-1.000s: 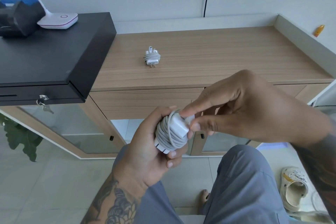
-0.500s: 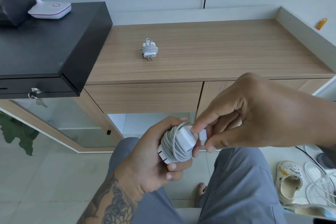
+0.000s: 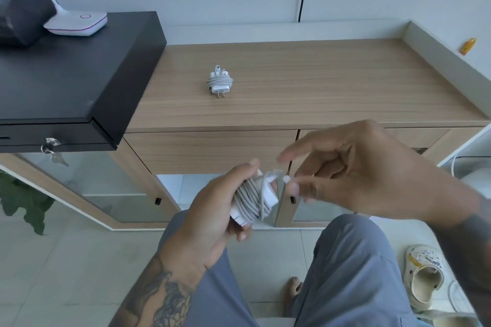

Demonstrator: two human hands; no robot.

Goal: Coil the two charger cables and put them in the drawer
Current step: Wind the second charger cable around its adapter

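My left hand (image 3: pixel 210 218) grips a white charger brick (image 3: pixel 255 202) with its grey cable wound round it, held above my lap in front of the cabinet. My right hand (image 3: pixel 372 175) is just right of it. Its thumb and curled fingers pinch the cable's loose end (image 3: pixel 284 179), and the index finger sticks out; the hand is blurred. A second white charger (image 3: pixel 219 82), coiled, lies on the wooden cabinet top (image 3: pixel 318 82). The wooden drawer front (image 3: pixel 210 151) below the top is closed.
A black cash box (image 3: pixel 66 74) with a key (image 3: pixel 50 145) in its lock sits on the cabinet's left end, bearing a white lamp base (image 3: pixel 77 22). There is a glass door (image 3: pixel 106 188) below, a plant (image 3: pixel 24 199) at left and a sandal (image 3: pixel 425 276) on the floor at right.
My right hand's index finger has lifted off the brick and straightened out, while the thumb stays at the cable end. The view has shifted slightly; the coiled brick stays in my left hand.
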